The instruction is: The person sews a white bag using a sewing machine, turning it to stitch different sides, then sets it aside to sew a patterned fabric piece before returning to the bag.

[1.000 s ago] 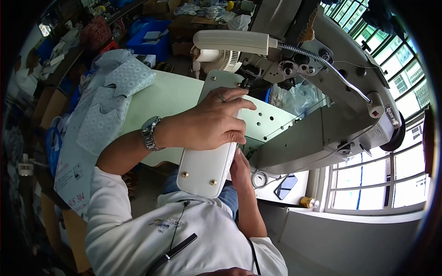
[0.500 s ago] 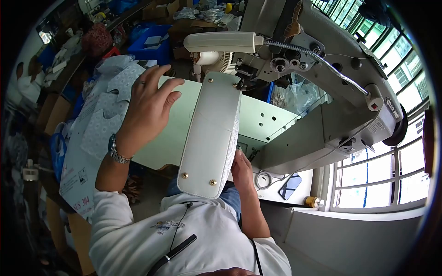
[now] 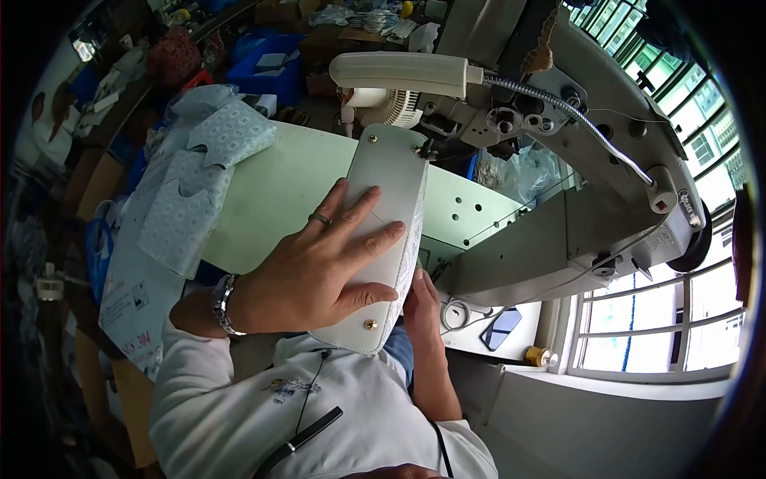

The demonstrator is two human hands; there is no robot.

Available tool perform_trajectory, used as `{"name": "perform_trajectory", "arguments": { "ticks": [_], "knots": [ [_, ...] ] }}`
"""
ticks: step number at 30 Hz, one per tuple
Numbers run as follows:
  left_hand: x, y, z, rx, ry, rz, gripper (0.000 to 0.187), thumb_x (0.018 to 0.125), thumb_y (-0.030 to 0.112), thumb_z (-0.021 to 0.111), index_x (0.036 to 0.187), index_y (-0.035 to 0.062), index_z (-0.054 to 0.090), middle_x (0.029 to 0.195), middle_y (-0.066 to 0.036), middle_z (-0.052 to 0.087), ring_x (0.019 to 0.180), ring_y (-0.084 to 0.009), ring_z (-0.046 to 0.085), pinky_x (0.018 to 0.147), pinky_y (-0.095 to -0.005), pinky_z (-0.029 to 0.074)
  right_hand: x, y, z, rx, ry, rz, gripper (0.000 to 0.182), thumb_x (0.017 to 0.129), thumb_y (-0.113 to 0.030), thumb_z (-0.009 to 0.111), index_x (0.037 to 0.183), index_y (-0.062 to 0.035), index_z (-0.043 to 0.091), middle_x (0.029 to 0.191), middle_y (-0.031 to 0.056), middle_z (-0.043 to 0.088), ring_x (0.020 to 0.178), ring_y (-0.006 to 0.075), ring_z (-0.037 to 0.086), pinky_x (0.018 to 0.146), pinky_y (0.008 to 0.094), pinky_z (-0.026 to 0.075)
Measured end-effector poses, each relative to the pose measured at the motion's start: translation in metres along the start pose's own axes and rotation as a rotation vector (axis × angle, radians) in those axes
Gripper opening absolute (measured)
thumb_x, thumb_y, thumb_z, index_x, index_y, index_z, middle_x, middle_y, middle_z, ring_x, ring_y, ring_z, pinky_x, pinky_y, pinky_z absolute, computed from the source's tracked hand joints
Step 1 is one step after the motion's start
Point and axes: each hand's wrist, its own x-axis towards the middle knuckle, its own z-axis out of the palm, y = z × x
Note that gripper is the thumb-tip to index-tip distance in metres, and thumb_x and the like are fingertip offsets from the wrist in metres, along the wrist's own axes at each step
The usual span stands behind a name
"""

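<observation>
Patterned fabric pieces point(image 3: 195, 172) lying left of the white panel point(image 3: 383, 207), left hand point(image 3: 315, 267) pressed flat on that panel with fingers spread, right hand point(image 3: 420, 297) gripping its right edge, sewing machine point(image 3: 574, 184) right of it.

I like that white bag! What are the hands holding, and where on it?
The left hand presses flat on the white bag's bottom panel; the right hand steadies its side edge.
</observation>
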Motion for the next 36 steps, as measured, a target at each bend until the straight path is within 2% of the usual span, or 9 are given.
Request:
{"name": "perform_trajectory", "arguments": {
  "ticks": [11, 13, 14, 16, 23, 30, 33, 35, 36],
  "knots": [
    [0.019, -0.013, 0.005, -0.014, 0.075, -0.034, 0.069, 0.094, 0.053, 0.077, 0.150, 0.0160, 0.063, 0.166, -0.023, 0.041, 0.150, -0.0556, 0.039, 0.115, -0.0562, 0.045, 0.018, -0.003, 0.005, 0.049, -0.006, 0.009, 0.041, 0.115, -0.033, 0.051, 0.137, -0.0001, 0.059, 0.131, 0.0095, 0.067, 0.121, 0.0181, 0.062, 0.107, 0.0362, 0.046],
    [0.024, -0.019, 0.008, -0.002, 0.117, -0.007, 0.068, 0.095, 0.057, 0.073, 0.149, 0.0170, 0.062, 0.161, -0.028, 0.045, 0.141, -0.0612, 0.046, 0.110, -0.0580, 0.049, 0.024, -0.003, 0.005, 0.045, -0.008, -0.011, 0.040, 0.115, -0.034, 0.051, 0.135, -0.0003, 0.059, 0.130, 0.0092, 0.067, 0.121, 0.0177, 0.062, 0.107, 0.0363, 0.046],
    [0.026, -0.019, 0.007, -0.001, 0.118, -0.007, 0.068, 0.095, 0.057, 0.073, 0.149, 0.0170, 0.062, 0.161, -0.028, 0.045, 0.141, -0.0612, 0.046, 0.110, -0.0580, 0.049, 0.027, -0.004, 0.006, 0.041, -0.010, -0.032, 0.039, 0.115, -0.034, 0.051, 0.134, -0.0004, 0.060, 0.129, 0.0090, 0.067, 0.120, 0.0174, 0.061, 0.106, 0.0364, 0.046],
    [0.031, -0.020, 0.006, -0.032, 0.090, -0.059, 0.065, 0.094, 0.051, 0.077, 0.149, 0.0185, 0.064, 0.167, -0.021, 0.041, 0.145, -0.0544, 0.046, 0.114, -0.0543, 0.047, 0.031, -0.007, 0.010, 0.045, -0.004, -0.028, 0.039, 0.115, -0.034, 0.051, 0.133, -0.0007, 0.060, 0.128, 0.0087, 0.067, 0.119, 0.0169, 0.061, 0.105, 0.0358, 0.046],
    [0.048, -0.029, 0.007, -0.043, 0.092, -0.087, 0.062, 0.095, 0.047, 0.077, 0.149, 0.0178, 0.064, 0.165, -0.021, 0.044, 0.143, -0.0508, 0.050, 0.112, -0.0523, 0.049, 0.043, -0.023, 0.020, 0.034, 0.001, -0.015, 0.038, 0.115, -0.031, 0.048, 0.136, -0.0005, 0.057, 0.130, 0.0107, 0.066, 0.117, 0.0178, 0.063, 0.101, 0.0328, 0.048],
    [0.066, -0.045, 0.008, -0.089, 0.099, -0.074, 0.059, 0.097, 0.045, 0.076, 0.148, 0.0190, 0.065, 0.163, -0.022, 0.047, 0.144, -0.0401, 0.054, 0.110, -0.0450, 0.052, 0.060, -0.023, 0.013, 0.035, -0.026, -0.065, 0.044, 0.115, -0.031, 0.050, 0.142, 0.0026, 0.056, 0.137, 0.0133, 0.065, 0.122, 0.0206, 0.064, 0.106, 0.0359, 0.049],
    [0.073, -0.048, 0.008, -0.084, 0.110, -0.081, 0.059, 0.097, 0.046, 0.076, 0.148, 0.0194, 0.065, 0.162, -0.022, 0.049, 0.142, -0.0385, 0.056, 0.109, -0.0435, 0.053, 0.063, -0.020, 0.000, -0.123, 0.022, -0.096, 0.048, 0.114, -0.033, 0.054, 0.144, 0.0039, 0.057, 0.141, 0.0147, 0.063, 0.126, 0.0217, 0.062, 0.108, 0.0373, 0.048],
    [0.078, -0.050, 0.008, -0.076, 0.118, -0.086, 0.058, 0.096, 0.046, 0.077, 0.147, 0.0194, 0.066, 0.162, -0.021, 0.049, 0.140, -0.0383, 0.058, 0.109, -0.0432, 0.053, 0.049, -0.034, 0.010, -0.480, 0.179, -0.330, 0.045, 0.113, -0.032, 0.056, 0.141, 0.0037, 0.060, 0.138, 0.0143, 0.065, 0.129, 0.0220, 0.060, 0.108, 0.0372, 0.048],
    [0.081, -0.051, 0.008, -0.094, 0.115, -0.101, 0.058, 0.096, 0.046, 0.077, 0.147, 0.0193, 0.066, 0.161, -0.021, 0.049, 0.139, -0.0383, 0.059, 0.108, -0.0432, 0.054, 0.043, -0.044, 0.009, -0.591, 0.204, -0.444, 0.049, 0.112, -0.035, 0.058, 0.141, 0.0051, 0.060, 0.133, 0.0139, 0.067, 0.119, 0.0201, 0.065, 0.101, 0.0346, 0.051]
  ]
}}
